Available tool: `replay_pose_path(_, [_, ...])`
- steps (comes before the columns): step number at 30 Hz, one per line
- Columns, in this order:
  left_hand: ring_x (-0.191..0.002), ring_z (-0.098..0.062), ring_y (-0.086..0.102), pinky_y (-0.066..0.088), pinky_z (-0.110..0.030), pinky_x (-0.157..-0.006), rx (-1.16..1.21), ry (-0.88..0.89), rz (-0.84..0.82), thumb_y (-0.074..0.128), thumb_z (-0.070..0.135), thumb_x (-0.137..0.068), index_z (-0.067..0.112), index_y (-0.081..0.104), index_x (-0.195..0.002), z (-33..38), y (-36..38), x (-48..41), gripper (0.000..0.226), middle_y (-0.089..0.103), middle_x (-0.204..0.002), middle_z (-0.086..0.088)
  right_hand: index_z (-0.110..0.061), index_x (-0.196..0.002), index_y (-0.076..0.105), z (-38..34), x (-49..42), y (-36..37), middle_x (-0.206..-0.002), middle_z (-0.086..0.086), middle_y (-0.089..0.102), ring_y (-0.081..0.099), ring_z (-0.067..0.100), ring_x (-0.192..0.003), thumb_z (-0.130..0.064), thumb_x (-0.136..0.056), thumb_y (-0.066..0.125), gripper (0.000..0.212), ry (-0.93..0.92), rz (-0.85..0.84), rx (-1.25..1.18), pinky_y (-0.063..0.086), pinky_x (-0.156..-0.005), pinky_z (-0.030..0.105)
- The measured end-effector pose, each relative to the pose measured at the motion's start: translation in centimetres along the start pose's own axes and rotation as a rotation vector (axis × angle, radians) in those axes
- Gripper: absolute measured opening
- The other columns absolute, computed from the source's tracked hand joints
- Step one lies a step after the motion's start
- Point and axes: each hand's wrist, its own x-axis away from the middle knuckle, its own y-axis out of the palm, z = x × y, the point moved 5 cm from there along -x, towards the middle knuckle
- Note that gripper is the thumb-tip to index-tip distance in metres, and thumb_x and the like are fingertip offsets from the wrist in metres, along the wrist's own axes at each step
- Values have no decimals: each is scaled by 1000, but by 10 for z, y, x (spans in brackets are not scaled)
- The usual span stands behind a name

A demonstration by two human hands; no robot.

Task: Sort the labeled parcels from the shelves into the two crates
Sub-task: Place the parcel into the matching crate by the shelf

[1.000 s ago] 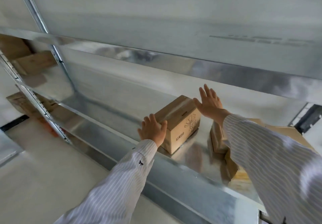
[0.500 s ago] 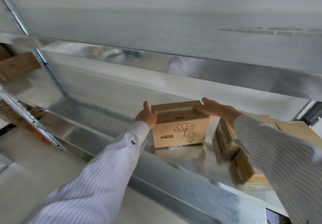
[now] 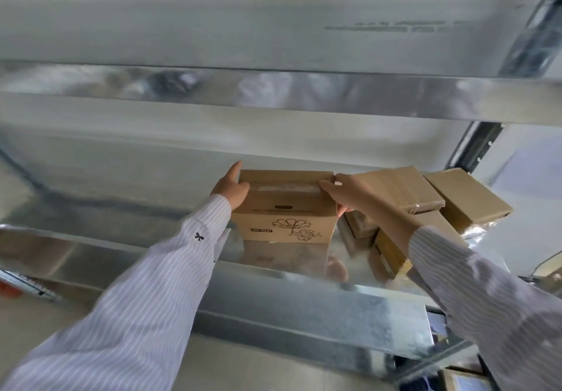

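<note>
A brown cardboard parcel (image 3: 286, 208) with a flower drawing and a small printed label on its front stands on the metal shelf (image 3: 121, 208). My left hand (image 3: 231, 187) grips its left side, thumb on the top edge. My right hand (image 3: 346, 193) grips its right side, thumb on top and fingers down the side wall. Whether the parcel is lifted off the shelf I cannot tell. No crate is in view.
Several flat brown parcels (image 3: 404, 190) are stacked right beside the held one, touching my right wrist. A metal beam (image 3: 304, 95) of the shelf above runs close overhead. The shelf's front lip (image 3: 289, 308) lies below my arms. An upright post (image 3: 474, 147) stands at the right.
Both hands went from open and reaching to clasping the parcel's two sides. The parcel turned from corner-on to facing me squarely, and my view has moved closer.
</note>
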Motion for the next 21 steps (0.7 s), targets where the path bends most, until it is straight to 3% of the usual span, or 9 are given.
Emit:
replay_pose_path(2, [-76, -12, 53, 42, -18, -64, 92, 14, -6, 43, 6, -94, 30, 13, -151, -2, 2, 6, 68, 55, -117, -2, -18, -135, 44, 6, 10, -3, -100, 5, 67, 70, 20, -77, -38, -95, 44, 45, -25, 78, -17, 57, -78, 44])
replay_pose_path(4, [-72, -12, 50, 43, -21, -60, 192, 20, -1, 46, 1, -92, 30, 14, -151, -6, 2, 12, 73, 53, -95, -3, -26, -140, 39, 13, 23, -2, -96, 3, 63, 67, 24, -82, -32, -92, 50, 49, -31, 121, -90, 57, -77, 47])
replay_pose_path(8, [-94, -19, 50, 45, -23, -66, 235, 71, 71, 51, -10, -83, 25, 34, -142, -15, 4, 24, 71, 45, -118, -5, -26, -128, 46, 27, 42, 13, -88, 1, 60, 65, 27, -91, -21, -87, 60, 43, -46, 134, -502, 55, -86, 47])
replay_pose_path(11, [-99, -24, 53, 53, -35, -74, 346, 49, 94, 53, -11, -78, 23, 48, -121, -33, 15, 34, 56, 49, -110, -3, -14, -118, 50, 37, 52, 29, -84, -2, 57, 58, 16, -79, -35, -88, 60, 38, -18, 166, -645, 51, -89, 40])
replay_pose_path(14, [-94, -25, 56, 52, -42, -84, 497, -63, 68, 52, -1, -82, 19, 51, -101, -51, 25, 39, 28, 54, -100, -6, -13, -114, 48, 50, 56, 47, -107, 6, 62, 62, 21, -98, -61, -80, 54, 58, 57, 127, -706, 51, -93, 47])
replay_pose_path(16, [-98, -27, 56, 50, -39, -83, 541, -125, 31, 51, 8, -87, 17, 49, -92, -56, 29, 38, 10, 54, -98, -8, -13, -120, 44, 53, 60, 54, -117, 10, 59, 60, 24, -106, -54, -91, 46, 51, 109, 113, -734, 51, -93, 46])
replay_pose_path(18, [-103, -28, 55, 50, -41, -84, 532, -166, 14, 52, 13, -89, 15, 47, -92, -61, 30, 34, 7, 54, -107, -11, -13, -126, 43, 56, 60, 59, -116, 9, 59, 60, 26, -106, -48, -96, 42, 46, 145, 120, -715, 51, -93, 44])
replay_pose_path(21, [-107, -27, 52, 51, -44, -84, 530, -218, -32, 53, 12, -90, 16, 44, -105, -67, 29, 29, 18, 50, -116, -12, -14, -132, 45, 54, 57, 59, -104, 4, 59, 63, 25, -101, -36, -96, 48, 42, 167, 137, -655, 54, -87, 37])
